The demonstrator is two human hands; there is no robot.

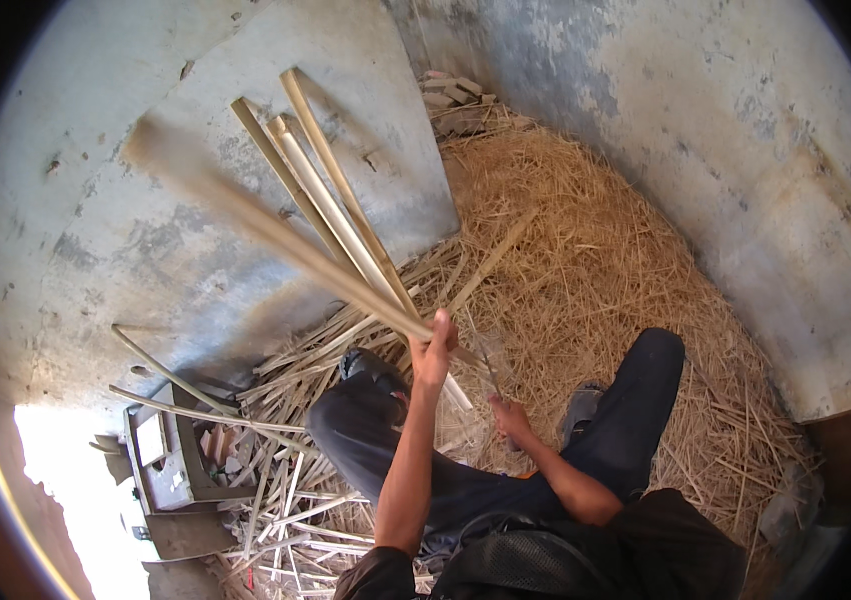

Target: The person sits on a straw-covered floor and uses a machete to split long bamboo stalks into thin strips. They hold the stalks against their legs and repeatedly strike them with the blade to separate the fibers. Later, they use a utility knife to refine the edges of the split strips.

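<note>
My left hand (433,348) is closed round a long split bamboo strip (345,283), whose far end is smeared by motion as it points up and left. Below that fist, the strip's near end extends toward my right hand (512,418). My right fingers are wrapped round the handle of a knife (490,372), its thin blade pointing up toward the strip. Whether blade and strip touch, I cannot tell. Behind the held strip, several bamboo lengths (323,185) lean against the wall, their lower ends partly hidden near my left hand.
Straw-like shavings (575,240) cover the floor ahead and right. Loose bamboo strips (295,360) pile up at the left, near a grey box-like frame (170,450). Worn walls (725,130) rise left and right. My bent legs (635,400) flank both hands.
</note>
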